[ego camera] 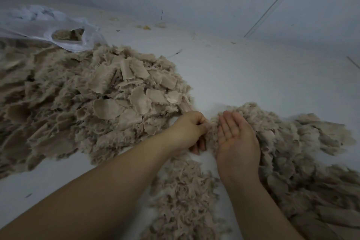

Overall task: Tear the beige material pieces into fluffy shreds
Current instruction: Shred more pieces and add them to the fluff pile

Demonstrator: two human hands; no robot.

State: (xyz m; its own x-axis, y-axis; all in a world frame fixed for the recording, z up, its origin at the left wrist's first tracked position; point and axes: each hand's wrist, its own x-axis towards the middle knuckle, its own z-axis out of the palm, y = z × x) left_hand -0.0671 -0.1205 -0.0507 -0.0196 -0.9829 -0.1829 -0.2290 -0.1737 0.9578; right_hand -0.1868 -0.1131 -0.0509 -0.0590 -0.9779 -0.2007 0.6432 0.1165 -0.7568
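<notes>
With left hand [188,130] pinching a beige tuft [211,128] and right hand [236,134] flat-fingered, it may slip untorn.

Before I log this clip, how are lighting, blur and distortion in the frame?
Head view: dim, flat, bluish light without glare; wide-angle bending curves the wall line; the left pile smears toward the frame edge, as do the near forearms; both the left hand and right hand look reasonably sharp.

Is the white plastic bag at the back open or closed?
Open: the white plastic bag lies on its side and beige material shows through its gaping mouth.
</notes>
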